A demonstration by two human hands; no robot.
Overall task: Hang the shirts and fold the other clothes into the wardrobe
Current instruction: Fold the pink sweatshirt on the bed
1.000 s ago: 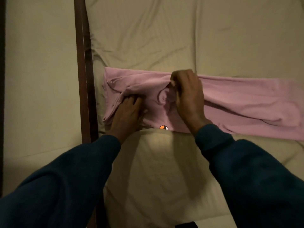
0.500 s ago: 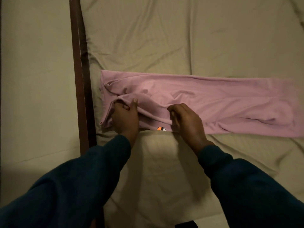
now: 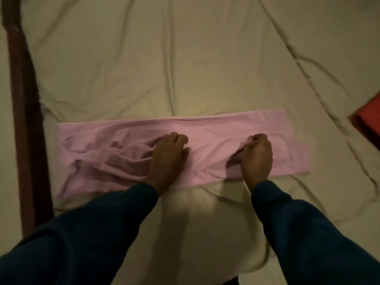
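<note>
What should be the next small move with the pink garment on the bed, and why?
Probably fold the right end over toward the left. The pink garment already lies as a long band on the bed sheet; the right hand pinches a bit of cloth near the right end, while the left hand rests on the middle, beside the bunched left part.

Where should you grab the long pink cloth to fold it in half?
Probably by its right short end, coming in from the right side. The pink cloth lies as a long flat strip across the bed sheet, and that end is smooth and square, while the left end is bunched. The left hand rests near the middle; the right hand already pinches fabric nearby.
</note>
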